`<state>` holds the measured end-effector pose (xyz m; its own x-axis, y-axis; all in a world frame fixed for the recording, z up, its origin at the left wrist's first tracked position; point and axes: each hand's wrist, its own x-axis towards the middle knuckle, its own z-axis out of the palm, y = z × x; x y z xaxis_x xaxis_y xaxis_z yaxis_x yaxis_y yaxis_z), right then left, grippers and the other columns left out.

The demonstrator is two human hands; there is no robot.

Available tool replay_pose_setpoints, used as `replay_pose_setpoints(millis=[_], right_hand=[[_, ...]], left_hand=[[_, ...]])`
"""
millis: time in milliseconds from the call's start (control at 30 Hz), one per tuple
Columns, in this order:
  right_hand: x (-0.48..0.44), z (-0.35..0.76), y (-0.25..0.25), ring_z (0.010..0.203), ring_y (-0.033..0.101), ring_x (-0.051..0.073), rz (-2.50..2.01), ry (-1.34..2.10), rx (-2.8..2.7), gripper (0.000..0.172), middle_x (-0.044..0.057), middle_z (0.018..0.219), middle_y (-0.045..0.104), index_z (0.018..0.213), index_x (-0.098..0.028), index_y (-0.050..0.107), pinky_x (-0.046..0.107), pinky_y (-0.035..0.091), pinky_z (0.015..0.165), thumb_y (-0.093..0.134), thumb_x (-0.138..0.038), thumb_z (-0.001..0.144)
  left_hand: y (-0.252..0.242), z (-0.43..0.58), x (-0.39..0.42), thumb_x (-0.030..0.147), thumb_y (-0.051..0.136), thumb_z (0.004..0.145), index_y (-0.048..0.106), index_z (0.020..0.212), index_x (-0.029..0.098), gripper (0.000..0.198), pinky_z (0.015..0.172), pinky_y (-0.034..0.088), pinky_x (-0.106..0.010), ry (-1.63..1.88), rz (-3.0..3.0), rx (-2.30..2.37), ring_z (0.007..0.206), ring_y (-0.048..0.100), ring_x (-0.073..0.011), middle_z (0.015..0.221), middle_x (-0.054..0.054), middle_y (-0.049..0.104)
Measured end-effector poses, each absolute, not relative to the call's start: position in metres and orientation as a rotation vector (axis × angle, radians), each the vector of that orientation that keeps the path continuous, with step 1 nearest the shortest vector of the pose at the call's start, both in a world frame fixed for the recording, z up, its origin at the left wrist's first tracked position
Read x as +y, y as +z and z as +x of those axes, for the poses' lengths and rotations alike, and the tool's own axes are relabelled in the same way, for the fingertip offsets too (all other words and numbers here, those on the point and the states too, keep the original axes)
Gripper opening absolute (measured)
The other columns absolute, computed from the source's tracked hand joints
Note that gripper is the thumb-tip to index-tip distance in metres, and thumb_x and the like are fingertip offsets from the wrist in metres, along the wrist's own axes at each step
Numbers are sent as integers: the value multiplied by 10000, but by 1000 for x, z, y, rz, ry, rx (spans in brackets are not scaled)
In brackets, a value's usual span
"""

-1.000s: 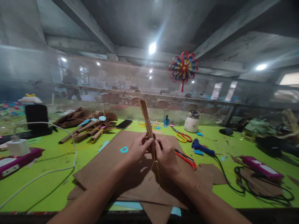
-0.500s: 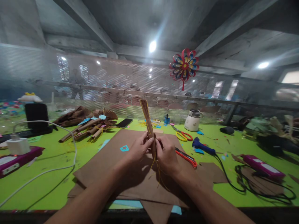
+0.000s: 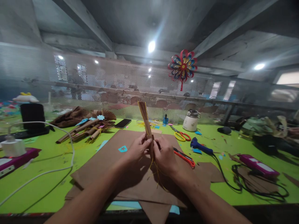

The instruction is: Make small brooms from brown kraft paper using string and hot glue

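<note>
Between both hands a folded brown paper fan (image 3: 145, 117) with yellow edging stands nearly upright, leaning slightly left. My left hand (image 3: 137, 147) is closed around its lower part from the left. From the right, my right hand (image 3: 165, 152) pinches the same narrow end, its thumb and forefinger meeting at a paper band. Thin yellow strings (image 3: 157, 175) dangle below the hands. Underneath lie large brown paper sheets (image 3: 98, 169), with a small blue paper piece bearing a star (image 3: 122, 149) on top. Red-handled scissors (image 3: 187, 158) rest just right of my right hand.
Finished-looking brown paper fans (image 3: 91, 129) lie at the left near a phone (image 3: 123, 123). Yellow-and-orange scissors (image 3: 182, 136), a white jar (image 3: 190, 120) and a blue glue gun (image 3: 201, 145) are to the right. Purple power strips (image 3: 259, 165) and cables flank the green table (image 3: 53, 186).
The whole view has shifted slightly, so things appear a little further left. Both hands keep hold of the paper fan in nearly the same pose.
</note>
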<state>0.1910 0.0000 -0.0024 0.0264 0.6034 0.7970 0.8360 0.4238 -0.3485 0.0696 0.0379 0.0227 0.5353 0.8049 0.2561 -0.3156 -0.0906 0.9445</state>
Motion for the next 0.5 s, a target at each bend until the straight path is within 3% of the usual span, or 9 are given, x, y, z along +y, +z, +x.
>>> replay_pose_setpoints(millis=[267, 500], right_hand=[[2, 192, 1, 785, 571, 190, -1256, -130, -1712, 192, 66, 832, 634, 865, -185, 634, 295, 437, 713, 446, -156, 894], [7, 190, -8, 775, 574, 202, -1274, -83, -1754, 197, 70, 878, 644, 1016, -184, 623, 314, 461, 707, 566, -194, 827]], left_hand=[[16, 66, 50, 337, 690, 727, 604, 898, 154, 264, 560, 432, -223, 954, 1348, 451, 593, 548, -116, 683, 9, 584], [9, 65, 58, 319, 715, 718, 602, 949, 162, 301, 584, 449, -220, 1021, 1297, 522, 690, 601, -136, 861, -51, 655]])
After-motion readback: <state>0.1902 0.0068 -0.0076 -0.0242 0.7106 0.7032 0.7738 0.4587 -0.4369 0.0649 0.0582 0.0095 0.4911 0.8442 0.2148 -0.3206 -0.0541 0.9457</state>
